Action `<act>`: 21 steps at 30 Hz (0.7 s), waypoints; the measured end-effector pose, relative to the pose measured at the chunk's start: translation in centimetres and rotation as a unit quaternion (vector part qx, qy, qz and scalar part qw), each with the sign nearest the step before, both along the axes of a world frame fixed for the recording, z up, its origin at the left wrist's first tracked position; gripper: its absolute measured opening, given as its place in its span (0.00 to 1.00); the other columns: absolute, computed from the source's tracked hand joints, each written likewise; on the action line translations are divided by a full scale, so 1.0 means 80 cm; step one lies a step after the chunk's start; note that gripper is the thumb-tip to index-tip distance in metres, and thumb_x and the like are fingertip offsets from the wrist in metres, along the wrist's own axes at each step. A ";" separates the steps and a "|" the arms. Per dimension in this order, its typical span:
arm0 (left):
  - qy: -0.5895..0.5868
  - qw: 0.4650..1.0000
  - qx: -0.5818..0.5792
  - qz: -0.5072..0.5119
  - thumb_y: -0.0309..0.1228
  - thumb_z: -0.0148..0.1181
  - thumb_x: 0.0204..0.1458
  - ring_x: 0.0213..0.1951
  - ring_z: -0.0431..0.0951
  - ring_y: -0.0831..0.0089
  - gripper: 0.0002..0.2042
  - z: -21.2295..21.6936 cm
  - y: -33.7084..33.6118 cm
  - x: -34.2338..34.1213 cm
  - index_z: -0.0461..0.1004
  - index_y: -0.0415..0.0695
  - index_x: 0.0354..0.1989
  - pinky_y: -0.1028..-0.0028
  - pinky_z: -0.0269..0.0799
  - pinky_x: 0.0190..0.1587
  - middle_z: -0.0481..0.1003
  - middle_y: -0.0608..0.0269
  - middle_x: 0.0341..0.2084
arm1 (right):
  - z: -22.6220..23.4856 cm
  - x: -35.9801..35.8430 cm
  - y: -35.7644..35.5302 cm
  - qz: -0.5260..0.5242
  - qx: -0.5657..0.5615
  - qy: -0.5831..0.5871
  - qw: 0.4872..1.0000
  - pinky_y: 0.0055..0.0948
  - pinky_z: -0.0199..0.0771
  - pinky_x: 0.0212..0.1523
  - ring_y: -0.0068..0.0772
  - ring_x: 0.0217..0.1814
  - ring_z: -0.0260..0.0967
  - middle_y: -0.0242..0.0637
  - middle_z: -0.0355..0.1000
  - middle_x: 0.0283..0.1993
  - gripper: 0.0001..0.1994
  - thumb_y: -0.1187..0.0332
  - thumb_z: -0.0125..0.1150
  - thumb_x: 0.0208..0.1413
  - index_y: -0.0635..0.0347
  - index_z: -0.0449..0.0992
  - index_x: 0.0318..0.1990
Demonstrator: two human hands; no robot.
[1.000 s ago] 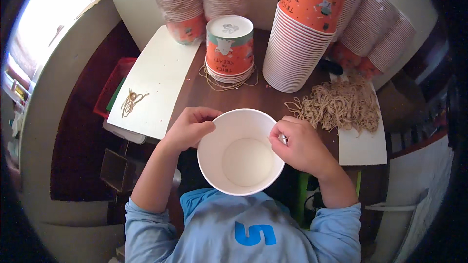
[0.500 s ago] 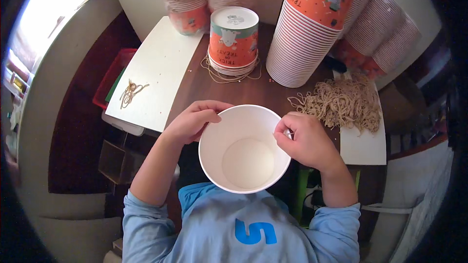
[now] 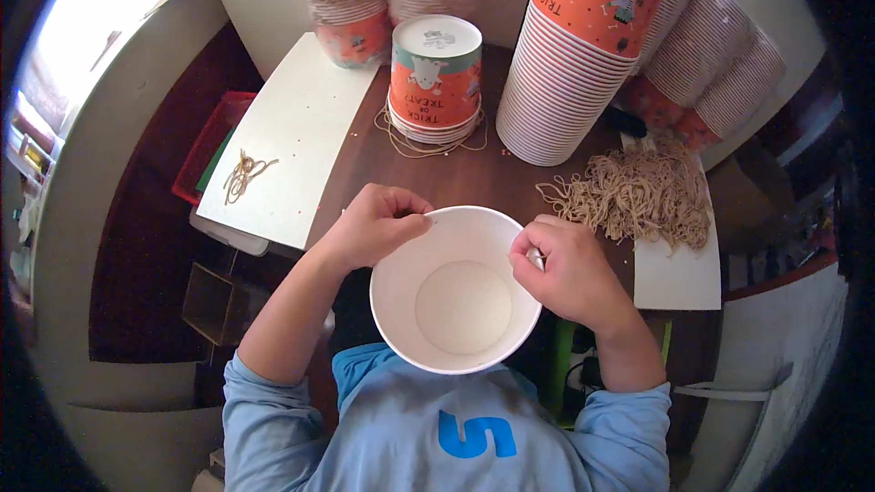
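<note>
A white-lined paper bucket [image 3: 463, 305] is held in front of my chest, its open mouth facing up and its white inside and round bottom showing. At the bucket's far left rim, my left hand [image 3: 387, 228] is closed, with thumb and forefinger pinched together at the edge. My right hand [image 3: 567, 266] is closed at the right rim, the fingers curled over. A small shiny silvery piece [image 3: 537, 259] shows between its fingers; most of it is hidden, so its kind cannot be told.
Upside-down orange buckets [image 3: 436, 82] stand ahead with cord looped around their base. A tall stack of buckets [image 3: 570, 64] rises at the right, with wrapped stacks [image 3: 342, 9] behind. A heap of tan cords [image 3: 638, 196] lies right; a few cords [image 3: 244, 175] lie on the left white board [image 3: 301, 128].
My left hand has shifted slightly right along the rim, its fingers now pinched at the edge. The bucket has dropped a little toward me. My right hand stays at the right rim.
</note>
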State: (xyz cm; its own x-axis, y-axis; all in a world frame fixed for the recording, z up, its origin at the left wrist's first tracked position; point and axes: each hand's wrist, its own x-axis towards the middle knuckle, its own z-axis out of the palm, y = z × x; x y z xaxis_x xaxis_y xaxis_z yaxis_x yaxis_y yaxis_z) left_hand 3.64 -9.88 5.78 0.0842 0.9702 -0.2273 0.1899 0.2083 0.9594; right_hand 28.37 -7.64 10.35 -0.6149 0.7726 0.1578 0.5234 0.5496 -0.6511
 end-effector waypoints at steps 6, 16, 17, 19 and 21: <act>0.153 0.987 0.046 -0.014 0.32 0.59 0.47 0.23 0.75 0.76 0.11 0.023 0.003 0.009 0.77 0.34 0.30 0.75 0.71 0.28 0.76 0.59 0.21 | -0.005 0.002 0.000 0.010 0.020 -0.003 1.000 0.38 0.69 0.29 0.44 0.26 0.69 0.44 0.68 0.25 0.04 0.73 0.57 0.44 0.64 0.72 0.24; 0.324 0.937 0.131 -0.010 0.31 0.62 0.41 0.31 0.78 0.62 0.13 0.026 0.002 0.028 0.76 0.34 0.33 0.68 0.73 0.34 0.76 0.48 0.29 | -0.019 0.007 0.015 0.041 0.046 0.017 0.998 0.38 0.70 0.29 0.45 0.26 0.69 0.44 0.68 0.25 0.04 0.73 0.57 0.44 0.64 0.72 0.25; 0.334 0.932 0.142 -0.009 0.30 0.62 0.42 0.32 0.78 0.60 0.12 0.025 0.003 0.027 0.76 0.34 0.33 0.67 0.72 0.35 0.76 0.47 0.30 | -0.019 0.006 0.022 0.051 0.045 0.013 0.998 0.38 0.70 0.30 0.45 0.27 0.69 0.45 0.68 0.25 0.04 0.73 0.57 0.44 0.64 0.72 0.25; 0.345 0.926 0.156 -0.008 0.30 0.62 0.42 0.33 0.78 0.59 0.12 0.022 0.002 0.027 0.75 0.34 0.33 0.67 0.72 0.36 0.76 0.46 0.31 | -0.021 0.007 0.038 0.060 0.047 0.010 0.997 0.39 0.70 0.31 0.46 0.28 0.69 0.45 0.68 0.26 0.04 0.72 0.57 0.44 0.64 0.72 0.25; 0.282 0.939 0.197 0.010 0.30 0.61 0.43 0.28 0.77 0.64 0.12 0.019 0.001 0.024 0.75 0.34 0.33 0.68 0.71 0.32 0.76 0.48 0.28 | -0.028 0.008 0.060 0.094 0.069 -0.029 0.993 0.39 0.70 0.33 0.46 0.30 0.69 0.45 0.69 0.26 0.05 0.72 0.57 0.44 0.64 0.72 0.26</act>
